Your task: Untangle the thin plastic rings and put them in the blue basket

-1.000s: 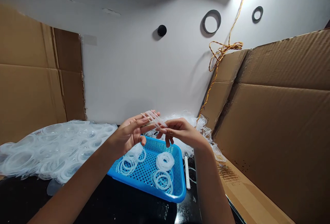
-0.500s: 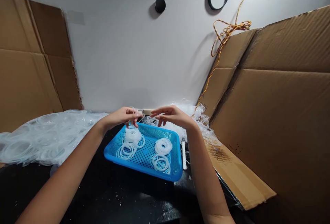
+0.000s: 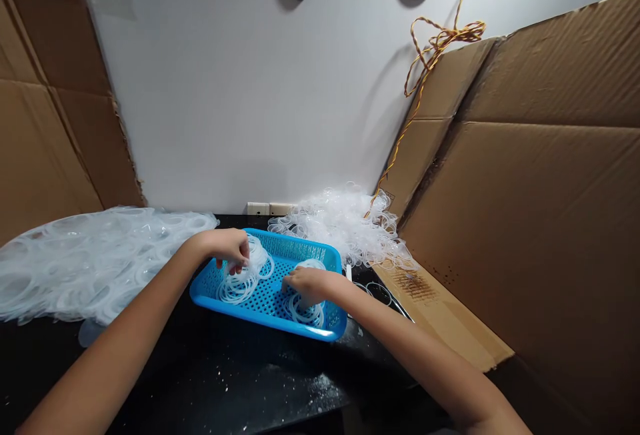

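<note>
A blue perforated plastic basket [image 3: 220, 308] stands on the black table, tilted slightly to the view. Inside it on the left lie translucent white rings [image 3: 237, 290] in loose stacks; more rings [image 3: 310, 317] lie on its right side. My left hand [image 3: 230, 247] is bent down over the left stacks, its fingers pinched together at the rings. My right hand [image 3: 310, 285] reaches into the right half, fingers curled down onto the rings there. Its fingertips are mostly hidden, so what they grip cannot be made out.
A wide heap of larger clear rings [image 3: 105, 255] spreads at the left. Another heap of thin rings [image 3: 340, 221] lies behind the basket. Cardboard sheets [image 3: 540, 221] stand at both sides. A twisted yellow cord [image 3: 400, 138] hangs by the right one. White specks dot the black table [image 3: 240, 381].
Both hands have come down from above the basket's far edge into it, the left to the left stacks and the right to the right ones. The view has shifted slightly.
</note>
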The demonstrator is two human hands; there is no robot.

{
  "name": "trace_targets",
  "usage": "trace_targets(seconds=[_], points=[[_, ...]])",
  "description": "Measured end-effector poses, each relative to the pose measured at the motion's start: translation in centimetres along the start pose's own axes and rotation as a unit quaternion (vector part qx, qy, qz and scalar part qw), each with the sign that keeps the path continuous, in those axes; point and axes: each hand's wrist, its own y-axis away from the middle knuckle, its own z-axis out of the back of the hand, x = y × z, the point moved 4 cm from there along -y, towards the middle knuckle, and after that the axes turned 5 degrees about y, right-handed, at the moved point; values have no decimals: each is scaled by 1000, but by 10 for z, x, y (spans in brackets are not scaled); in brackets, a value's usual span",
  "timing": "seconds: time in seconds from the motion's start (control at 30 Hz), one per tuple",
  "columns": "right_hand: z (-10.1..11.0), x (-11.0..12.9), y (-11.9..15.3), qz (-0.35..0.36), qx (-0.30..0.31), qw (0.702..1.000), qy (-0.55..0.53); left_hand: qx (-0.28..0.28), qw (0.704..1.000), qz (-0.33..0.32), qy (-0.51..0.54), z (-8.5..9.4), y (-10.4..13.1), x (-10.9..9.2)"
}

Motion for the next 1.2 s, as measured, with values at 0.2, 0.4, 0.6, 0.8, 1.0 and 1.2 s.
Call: trace_targets(seconds=[0.2,0.4,0.6,0.8,1.0,1.2], points=[[-2,1,-3,-27,3,1000,-10,-23,999,27,-23,4,-6,11],[9,-6,0,-4,-10,998,-57,-68,998,8,-17,14,-2,7],[37,-19,15,42,-27,986,-161,-36,999,-37,2,9,6,-7],[65,-20,34,90,-27,957,-276,44,984,-156,71,-8,11,-37],[100,-10,56,152,-80,921,-349,32,935,-236,263,-12,24,-56],[127,0,76,168,-269,863,-393,-51,889,-295,346,-4,42,-65]])
